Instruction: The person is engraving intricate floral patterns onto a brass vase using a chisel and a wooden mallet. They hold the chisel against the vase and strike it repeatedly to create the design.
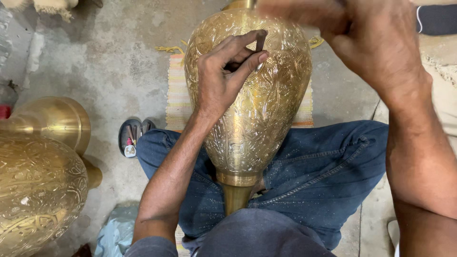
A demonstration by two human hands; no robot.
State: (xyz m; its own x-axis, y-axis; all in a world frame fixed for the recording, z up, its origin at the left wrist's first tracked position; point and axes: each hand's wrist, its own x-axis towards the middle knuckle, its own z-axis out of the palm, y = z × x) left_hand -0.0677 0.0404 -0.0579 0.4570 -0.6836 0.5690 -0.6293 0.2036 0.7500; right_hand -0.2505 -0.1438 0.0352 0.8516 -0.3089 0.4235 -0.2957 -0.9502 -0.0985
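Head view: I am steadying a large pear-shaped brass vase with engraved floral patterning [252,100], lying across my lap in blue jeans [328,176] with its neck toward me. My left hand [223,76] is pinching a small dark engraving tool [260,42] against its shoulder; my right hand [366,38] is hovering blurred above, its grip unclear. I judge that I am engraving; next the tip needs careful placing.

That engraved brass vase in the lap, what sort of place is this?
Probably a metal craft workshop where work is done sitting on the floor. The left hand rests on an engraved brass vase, more brass vessels stand alongside, and a small dish of tools sits on the bare concrete floor.
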